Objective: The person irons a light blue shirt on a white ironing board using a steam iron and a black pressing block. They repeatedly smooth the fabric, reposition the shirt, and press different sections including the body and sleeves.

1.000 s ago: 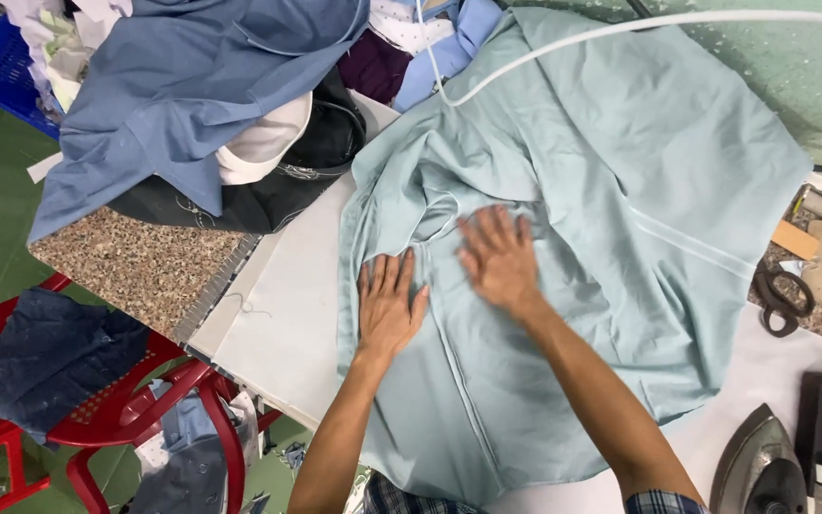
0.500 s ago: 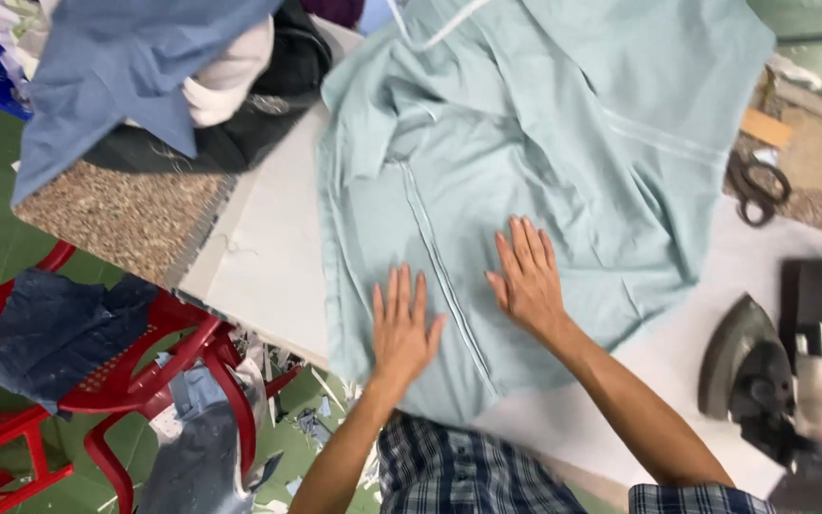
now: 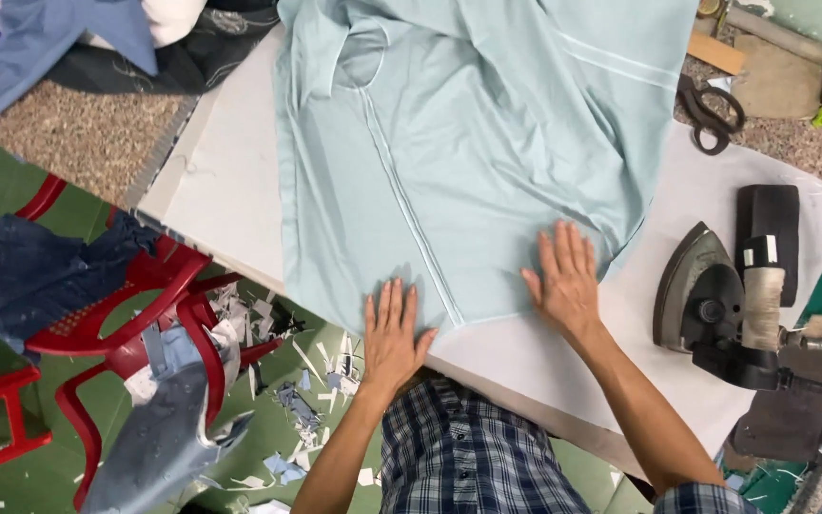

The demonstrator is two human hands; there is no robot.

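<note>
A pale green shirt [image 3: 468, 143] lies spread flat on a white padded ironing table [image 3: 230, 190], its button placket running down the middle. My left hand [image 3: 394, 333] presses flat on the shirt's lower hem, near the table's front edge. My right hand [image 3: 566, 278] lies flat with fingers spread on the hem further right. Neither hand holds anything.
A steam iron [image 3: 720, 305] with a wrapped handle rests on the table to the right, a dark pad [image 3: 768, 224] behind it. Black scissors [image 3: 711, 109] lie at the far right. Clothes are piled at the top left [image 3: 78, 29]. Red plastic stools [image 3: 126, 314] with denim stand on the scrap-littered floor.
Both hands have slid down the shirt toward me, from its middle to the lower hem, and moved apart. The view has shifted nearer to the table's front edge.
</note>
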